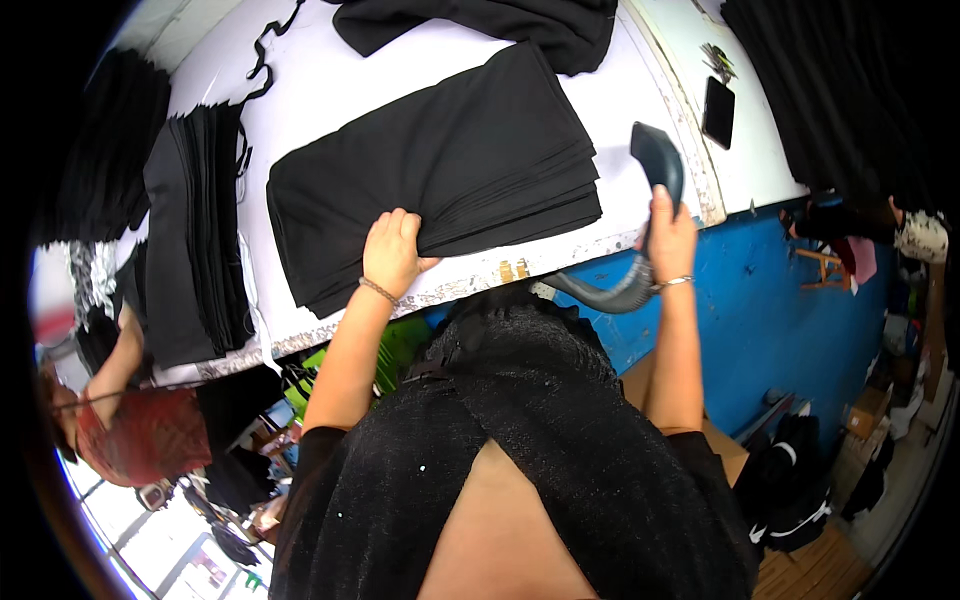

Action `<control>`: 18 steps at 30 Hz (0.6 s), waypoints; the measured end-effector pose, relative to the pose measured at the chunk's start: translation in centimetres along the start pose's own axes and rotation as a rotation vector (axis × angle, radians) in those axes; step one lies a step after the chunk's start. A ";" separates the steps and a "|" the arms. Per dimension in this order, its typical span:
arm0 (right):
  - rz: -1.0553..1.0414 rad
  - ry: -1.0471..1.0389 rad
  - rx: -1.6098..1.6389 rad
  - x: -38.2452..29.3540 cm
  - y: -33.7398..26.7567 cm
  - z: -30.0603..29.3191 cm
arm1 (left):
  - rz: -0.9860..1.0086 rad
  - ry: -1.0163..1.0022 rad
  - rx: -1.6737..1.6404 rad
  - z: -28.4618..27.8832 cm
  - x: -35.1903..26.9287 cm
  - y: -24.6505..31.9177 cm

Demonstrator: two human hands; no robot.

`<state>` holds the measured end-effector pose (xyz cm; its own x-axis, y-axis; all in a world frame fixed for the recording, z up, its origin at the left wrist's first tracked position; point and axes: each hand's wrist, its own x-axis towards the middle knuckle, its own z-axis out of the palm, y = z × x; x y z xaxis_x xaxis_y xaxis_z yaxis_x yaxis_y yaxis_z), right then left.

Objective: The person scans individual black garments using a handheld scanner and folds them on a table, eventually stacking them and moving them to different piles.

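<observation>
A stack of folded black fabric pieces (450,142) lies on the white table (300,112) in front of me. My left hand (394,251) grips its near edge, fingers on top, and creases fan out from there across the upper layers. To the right of the stack, my right hand (671,240) holds a dark, curved vacuum-type nozzle (660,154) by its neck. The nozzle's flat end points away from me, over the tabletop. From that hand a ribbed grey hose (619,292) bends down past the table edge, its far end hidden by my black clothing.
Pleated-looking black cloth layers (199,232) stand at left, beside a person in a red top (146,439). More black fabric (495,26) lies at the back. A smartphone (718,112) and keys (718,61) rest at right, near hanging black cloth (832,97).
</observation>
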<state>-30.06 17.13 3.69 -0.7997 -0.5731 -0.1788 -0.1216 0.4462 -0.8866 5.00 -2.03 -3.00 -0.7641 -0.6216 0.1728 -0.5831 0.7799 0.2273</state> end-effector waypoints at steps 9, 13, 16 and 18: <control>0.167 -0.043 -0.046 2.2 -0.3 3.8 | 0.062 -0.083 0.025 -0.2 -0.2 0.2; -0.002 -0.052 -0.143 -3.4 -2.4 1.5 | -0.004 -0.112 0.106 -0.6 -0.5 1.1; -0.028 -0.217 -0.206 -4.0 0.6 1.7 | 0.043 -0.136 0.106 -0.7 0.3 2.5; -0.047 -0.045 -0.373 -1.5 1.3 1.3 | 0.092 -0.117 0.056 -0.7 0.3 2.9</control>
<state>-28.22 17.69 2.30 -0.7626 -0.6247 -0.1677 -0.3696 0.6336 -0.6796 3.30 0.00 -1.65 -0.8399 -0.5373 0.0765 -0.5214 0.8380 0.1610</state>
